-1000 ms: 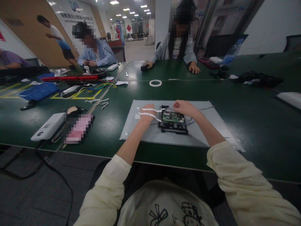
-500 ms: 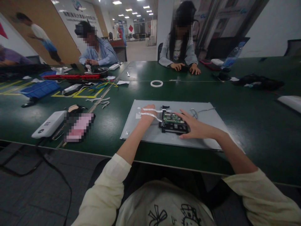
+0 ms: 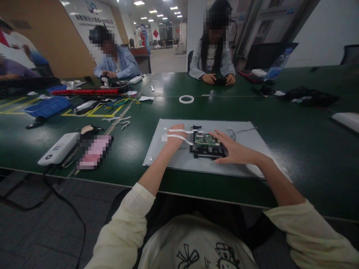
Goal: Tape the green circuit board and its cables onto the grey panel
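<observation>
Circuit board (image 3: 206,139) in black frame (image 3: 209,151), atop grey panel (image 3: 179,158); right hand (image 3: 234,149) at frame's right side, thumb and fingers apart; left hand (image 3: 176,135) by white ribbon cables (image 3: 181,136), grip unclear

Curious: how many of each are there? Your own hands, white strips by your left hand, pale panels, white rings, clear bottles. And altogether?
Own hands: 2 (left hand, right hand)
White strips: 2
Pale panel: 1
White ring: 1
Clear bottle: 1
Total: 7

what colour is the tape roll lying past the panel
The tape roll is white, seen in the head view.
</observation>
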A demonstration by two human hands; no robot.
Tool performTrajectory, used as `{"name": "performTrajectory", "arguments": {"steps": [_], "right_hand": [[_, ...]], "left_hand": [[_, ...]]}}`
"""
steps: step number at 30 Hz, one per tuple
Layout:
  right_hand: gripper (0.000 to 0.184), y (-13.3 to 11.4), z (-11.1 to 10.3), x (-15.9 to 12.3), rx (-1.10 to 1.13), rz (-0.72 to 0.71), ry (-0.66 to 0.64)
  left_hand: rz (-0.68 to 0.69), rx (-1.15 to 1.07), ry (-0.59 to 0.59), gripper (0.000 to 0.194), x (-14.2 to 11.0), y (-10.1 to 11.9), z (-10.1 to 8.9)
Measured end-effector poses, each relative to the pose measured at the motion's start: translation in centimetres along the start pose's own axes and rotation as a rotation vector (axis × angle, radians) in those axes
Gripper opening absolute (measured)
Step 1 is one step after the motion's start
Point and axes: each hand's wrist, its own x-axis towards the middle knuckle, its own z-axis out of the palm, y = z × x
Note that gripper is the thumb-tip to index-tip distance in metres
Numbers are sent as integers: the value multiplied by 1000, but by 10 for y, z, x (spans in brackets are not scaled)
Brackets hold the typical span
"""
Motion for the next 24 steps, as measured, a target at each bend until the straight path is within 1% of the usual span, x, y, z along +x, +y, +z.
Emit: {"name": "performTrajectory", "arguments": {"steps": [1, 3, 5, 7, 9, 12, 17, 20, 24], "right_hand": [[93, -3, -1, 0, 5, -2, 49], [75, -10, -3, 0, 49, 6, 189], [56, -19, -4, 2, 164, 21, 339], [45, -28, -3, 6, 311, 35, 446], [39, -35, 0, 10, 415, 48, 509], [33, -44, 6, 16, 445, 69, 529], [29, -53, 11, 20, 426, 56, 487], [32, -53, 13, 21, 514, 42, 485], [31, -51, 15, 21, 610, 8, 488]], "left_hand": [[8, -3, 15, 25, -1, 1, -1], [24, -11, 50, 26, -5, 5, -4], [43, -22, 81, 26, -9, 11, -7], [58, -21, 89, 25, -14, 19, -11], [80, -6, 90, 25, -19, 26, -15], [145, 21, 92, 25, -25, 35, -18], [254, 30, 64, 23, -31, 43, -17], [292, 37, 77, 22, -34, 46, -14], [315, 45, 100, 22, -36, 48, -12]]}}
